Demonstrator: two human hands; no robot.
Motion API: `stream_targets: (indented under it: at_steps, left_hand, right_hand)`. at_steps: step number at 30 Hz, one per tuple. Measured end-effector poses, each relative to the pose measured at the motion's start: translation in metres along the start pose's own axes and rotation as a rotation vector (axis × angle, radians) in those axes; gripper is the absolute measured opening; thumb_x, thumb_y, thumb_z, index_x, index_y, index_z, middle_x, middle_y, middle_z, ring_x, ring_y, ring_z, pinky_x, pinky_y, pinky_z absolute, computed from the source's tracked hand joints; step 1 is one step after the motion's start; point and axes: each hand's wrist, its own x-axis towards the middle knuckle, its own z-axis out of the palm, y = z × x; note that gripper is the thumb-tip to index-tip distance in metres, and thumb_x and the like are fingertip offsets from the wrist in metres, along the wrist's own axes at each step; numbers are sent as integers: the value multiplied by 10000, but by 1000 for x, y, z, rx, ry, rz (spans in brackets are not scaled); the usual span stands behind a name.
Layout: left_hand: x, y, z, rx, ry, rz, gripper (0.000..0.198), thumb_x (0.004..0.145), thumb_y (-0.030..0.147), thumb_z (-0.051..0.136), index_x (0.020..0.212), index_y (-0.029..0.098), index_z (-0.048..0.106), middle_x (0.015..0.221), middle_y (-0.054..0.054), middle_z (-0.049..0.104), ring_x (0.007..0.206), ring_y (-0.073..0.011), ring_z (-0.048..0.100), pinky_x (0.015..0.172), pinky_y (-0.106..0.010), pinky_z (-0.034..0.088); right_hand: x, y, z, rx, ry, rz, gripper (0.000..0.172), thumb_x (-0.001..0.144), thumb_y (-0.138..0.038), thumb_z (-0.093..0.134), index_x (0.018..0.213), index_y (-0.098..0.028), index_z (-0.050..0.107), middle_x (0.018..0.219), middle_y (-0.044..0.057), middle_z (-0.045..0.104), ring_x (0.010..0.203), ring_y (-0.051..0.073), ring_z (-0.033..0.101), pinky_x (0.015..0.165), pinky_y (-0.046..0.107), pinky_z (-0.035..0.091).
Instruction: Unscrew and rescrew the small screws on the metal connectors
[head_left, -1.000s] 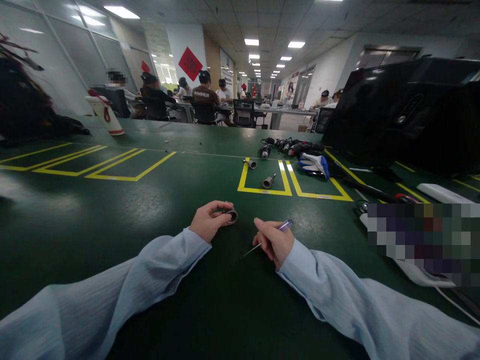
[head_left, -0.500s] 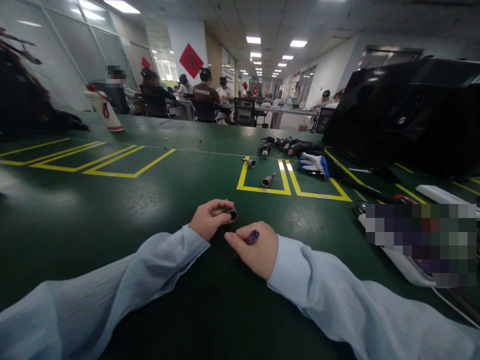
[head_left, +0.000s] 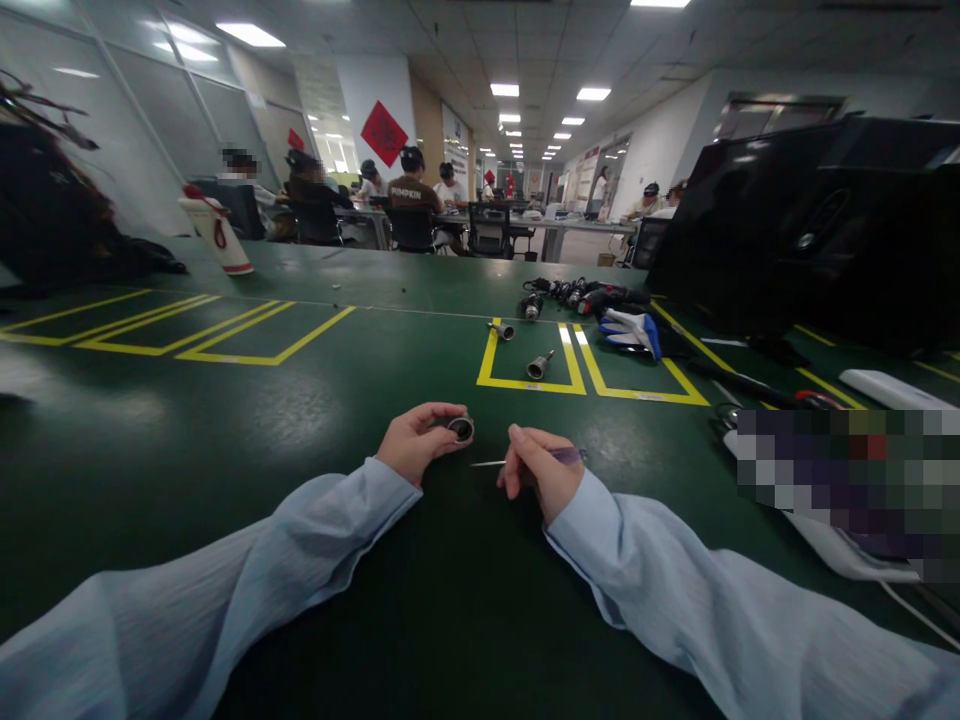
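Pinched in my left hand (head_left: 417, 441) is a round metal socket (head_left: 461, 429), its open end facing me. To the right, my right hand (head_left: 546, 470) is closed on a screwdriver (head_left: 568, 455) with a purple handle. The thin shaft points left, its tip a little below and right of the socket, not touching it. Two similar metal pieces, one at the back (head_left: 502, 330) and one nearer (head_left: 538, 366), lie inside a yellow-taped box on the green table (head_left: 390, 560).
Behind on the right lie a blue-and-white glove (head_left: 630, 330) and a tangle of cables and tools (head_left: 577, 292). A large black case (head_left: 795, 220) stands at the right. A white cup (head_left: 217, 232) is at the back left. Several people sit at farther desks.
My right hand has turned and moved slightly right, so the screwdriver now lies sideways with its shaft showing. My left hand still holds the socket in nearly the same place.
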Motion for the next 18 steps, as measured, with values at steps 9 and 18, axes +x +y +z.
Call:
stream_targets:
  at_steps: [9, 18]
  left_hand:
    - [-3, -7, -2, 95, -31, 70, 301, 479, 104, 701, 770, 121, 625, 861, -46, 645, 735, -165, 626, 702, -308, 511]
    - [-6, -5, 0, 150, -24, 104, 337, 445, 112, 725, 760, 116, 608, 861, -40, 648, 720, -161, 630, 748, -323, 492]
  right_hand:
    - [-2, -6, 2, -528, -58, -417, 304, 845, -265, 411, 597, -167, 557, 591, 9, 555, 607, 110, 520, 612, 232, 399]
    - [-2, 1, 3, -661, -124, -541, 257, 857, -263, 398, 660, -171, 534, 617, 12, 533, 627, 120, 485, 627, 245, 386]
